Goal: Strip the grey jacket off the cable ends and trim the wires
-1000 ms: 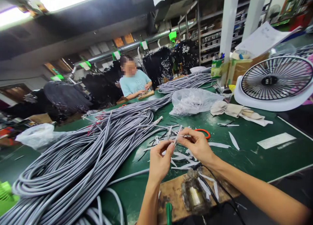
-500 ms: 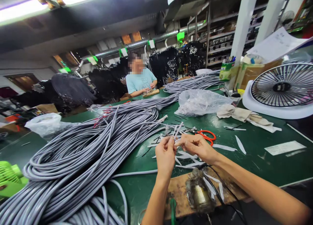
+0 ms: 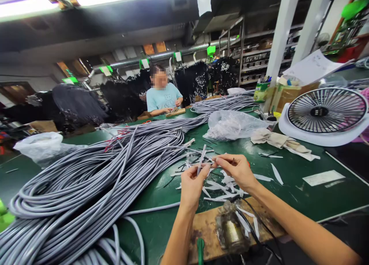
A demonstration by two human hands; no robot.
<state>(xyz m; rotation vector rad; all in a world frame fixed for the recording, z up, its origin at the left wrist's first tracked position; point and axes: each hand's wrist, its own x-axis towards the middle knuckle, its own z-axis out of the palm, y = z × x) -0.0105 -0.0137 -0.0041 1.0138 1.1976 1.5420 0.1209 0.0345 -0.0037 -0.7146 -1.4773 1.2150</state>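
Observation:
My left hand (image 3: 193,182) is closed in a pinch on a grey cable (image 3: 201,159), whose short piece stands up above the fingers. Just to the right, my right hand (image 3: 238,171) also has thumb and forefinger pressed together close to the cable. Whatever is between those fingertips is too small to make out. White strips (image 3: 220,188) and dark scraps lie scattered on the green table under both hands. Scissors are mostly hidden behind my right hand, with only a bit of red handle (image 3: 248,164) showing.
A large bundle of grey cables (image 3: 129,169) covers the left. Nearest me, a metal pot (image 3: 230,228) stands on a wooden board (image 3: 206,221). A plastic bag (image 3: 233,125), gloves (image 3: 282,140) and a fan (image 3: 323,115) lie farther right. Another person (image 3: 163,96) sits opposite.
My right hand has drawn slightly away from my left, opening a small gap between them. The grey cable piece now shows more plainly. The view has shifted a little.

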